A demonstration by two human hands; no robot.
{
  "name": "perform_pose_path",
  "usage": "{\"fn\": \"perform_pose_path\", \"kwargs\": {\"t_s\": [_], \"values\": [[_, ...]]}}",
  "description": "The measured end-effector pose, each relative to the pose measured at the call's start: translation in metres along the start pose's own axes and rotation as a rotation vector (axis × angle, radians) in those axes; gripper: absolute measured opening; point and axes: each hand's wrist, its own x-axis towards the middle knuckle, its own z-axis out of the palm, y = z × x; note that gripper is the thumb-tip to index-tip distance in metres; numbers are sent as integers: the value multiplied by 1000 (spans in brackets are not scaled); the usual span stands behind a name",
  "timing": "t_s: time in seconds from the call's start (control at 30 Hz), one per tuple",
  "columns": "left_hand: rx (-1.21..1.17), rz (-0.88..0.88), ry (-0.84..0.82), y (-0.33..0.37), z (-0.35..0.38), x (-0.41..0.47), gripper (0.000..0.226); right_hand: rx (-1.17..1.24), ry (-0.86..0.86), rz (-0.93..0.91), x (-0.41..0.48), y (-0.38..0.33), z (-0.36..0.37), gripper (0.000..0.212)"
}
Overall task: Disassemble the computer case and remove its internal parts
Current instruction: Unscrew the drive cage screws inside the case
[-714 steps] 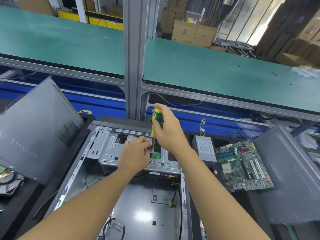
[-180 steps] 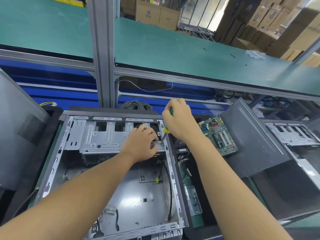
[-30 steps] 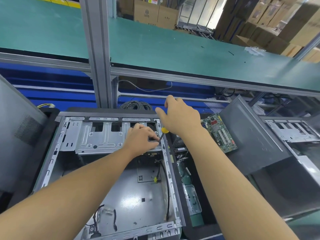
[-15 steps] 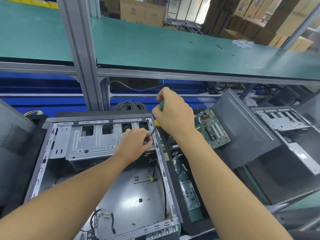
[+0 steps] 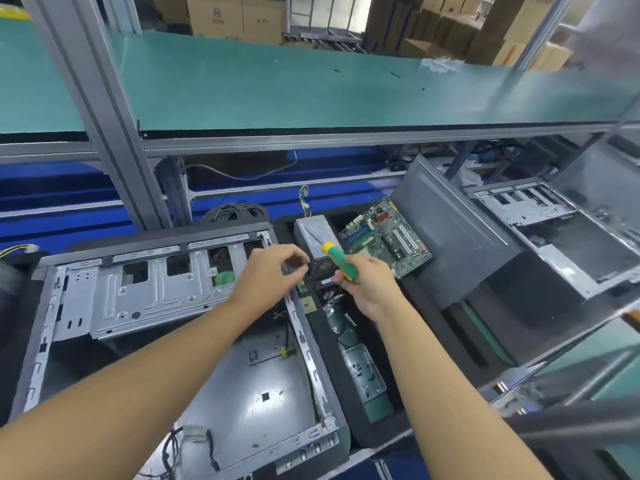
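Computer case (image 5: 263,393) lies open on its side at 7 o'clock in view, bare metal floor facing up. Drive cage (image 5: 145,292) sits across its 12 o'clock end.

Left hand (image 5: 270,275) over the case's 3 o'clock rail, fingertips bunched toward the thumb. It is blurred, and I cannot tell whether they pinch anything.

Right hand (image 5: 367,289) just beside it at 3 o'clock, clenched round a screwdriver (image 5: 337,261). The green-and-yellow handle points up toward 11 o'clock; the tip is hidden by the hand.

Outside the case:
- Power supply (image 5: 313,233) at 12 o'clock of the right hand.
- Circuit board (image 5: 391,237) touching the supply's 3 o'clock side.
- Grey side panel (image 5: 450,244) tilted, farther toward 3 o'clock.
- Small tray (image 5: 363,375) holding screws, at 6 o'clock of the right hand.
- Cable coil (image 5: 235,212) beyond the case at 12 o'clock.
- Second open case (image 5: 568,244) at far 3 o'clock.
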Motion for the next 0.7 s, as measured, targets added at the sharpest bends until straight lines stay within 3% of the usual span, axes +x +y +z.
{"fn": "perform_pose_path", "kwargs": {"t_s": [0.1,0.17,0.5,0.6,0.7], "values": [[20,42,-375,34,34,16,18,128,43,88,7,0,-18,11],[103,58,-538,47,61,24,18,145,43,113,9,-3,-37,10],[386,-92,-1023,42,182,18,14,196,82,146,11,5,-136,22],[459,-123,-1139,30,194,15,24,128,91,136,18,6,-144,27],[450,-109,-1126,25,193,18,40,69,91,73,25,1,-136,29]]}}
